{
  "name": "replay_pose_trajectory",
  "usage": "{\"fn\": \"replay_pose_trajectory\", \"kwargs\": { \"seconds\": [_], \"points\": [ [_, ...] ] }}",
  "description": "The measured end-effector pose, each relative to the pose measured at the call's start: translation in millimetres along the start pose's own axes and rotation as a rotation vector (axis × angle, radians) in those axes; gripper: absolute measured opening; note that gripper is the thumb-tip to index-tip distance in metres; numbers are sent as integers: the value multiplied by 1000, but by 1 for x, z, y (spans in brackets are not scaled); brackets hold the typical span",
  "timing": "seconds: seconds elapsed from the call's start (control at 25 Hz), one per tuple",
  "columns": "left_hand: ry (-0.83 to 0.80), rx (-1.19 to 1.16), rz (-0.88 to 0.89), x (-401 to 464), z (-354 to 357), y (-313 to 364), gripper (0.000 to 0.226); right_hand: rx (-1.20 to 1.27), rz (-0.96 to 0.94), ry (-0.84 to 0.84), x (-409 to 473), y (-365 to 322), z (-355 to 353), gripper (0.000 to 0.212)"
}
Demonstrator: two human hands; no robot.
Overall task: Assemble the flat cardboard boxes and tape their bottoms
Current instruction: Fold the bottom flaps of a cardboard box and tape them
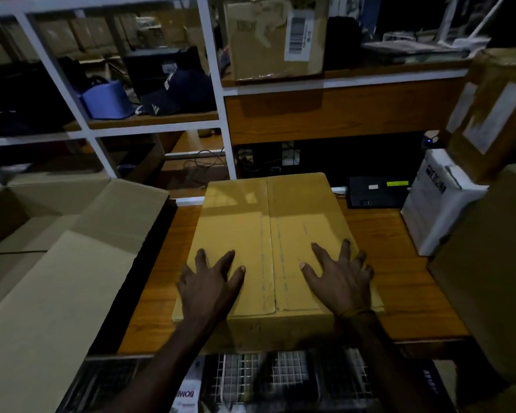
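Observation:
A brown cardboard box (268, 222) stands on the wooden table (399, 278) in front of me, its two flaps folded shut and meeting along a centre seam that runs away from me. My left hand (210, 284) lies flat on the left flap near the front edge, fingers spread and straight. On the right flap my right hand (338, 278) presses down the same way, fingers spread. No tape roll or dispenser shows in the view.
An open cardboard box (57, 263) with raised flaps stands at the left. White shelving (215, 84) with boxes and dark items rises behind. A white package (438, 201) and stacked cartons (489, 114) crowd the right. A black device (376, 192) sits at the back.

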State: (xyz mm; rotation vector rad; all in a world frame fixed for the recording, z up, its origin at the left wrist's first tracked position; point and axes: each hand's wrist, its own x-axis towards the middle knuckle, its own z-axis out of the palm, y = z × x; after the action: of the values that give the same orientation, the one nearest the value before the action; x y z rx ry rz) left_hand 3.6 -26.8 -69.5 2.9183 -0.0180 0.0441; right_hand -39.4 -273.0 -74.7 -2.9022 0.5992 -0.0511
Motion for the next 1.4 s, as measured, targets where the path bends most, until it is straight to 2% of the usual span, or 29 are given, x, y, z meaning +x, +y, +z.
{"fn": "replay_pose_trajectory", "kwargs": {
  "seconds": [0.12,0.32,0.44,0.64,0.76,0.92,1.12,1.2,1.28,1.4],
  "points": [
    [-44,10,99,2,1,-1,57,11,6,-25,-2,-5,-1,66],
    [-108,-31,464,18,-1,4,47,42,23,-33,-14,-22,2,67],
    [-172,-171,599,31,-6,11,45,125,26,-28,-28,-39,3,65],
    [-177,-448,799,48,-16,10,37,323,2,6,-52,-54,5,70],
    [-204,-452,934,53,-16,8,33,349,-12,10,-63,-53,8,72],
    [-134,-415,984,54,-14,9,31,324,-24,7,-80,-53,9,69],
    [-131,-370,1050,52,-10,19,22,357,-89,60,-93,-48,5,73],
    [-116,-371,1042,53,-6,23,20,387,-104,76,-92,-43,3,64],
    [-109,-384,1028,52,-4,26,24,374,-149,187,-90,-39,6,49],
    [-71,-557,1003,47,-10,34,30,286,-274,504,-87,-37,13,39]
  ]
}}
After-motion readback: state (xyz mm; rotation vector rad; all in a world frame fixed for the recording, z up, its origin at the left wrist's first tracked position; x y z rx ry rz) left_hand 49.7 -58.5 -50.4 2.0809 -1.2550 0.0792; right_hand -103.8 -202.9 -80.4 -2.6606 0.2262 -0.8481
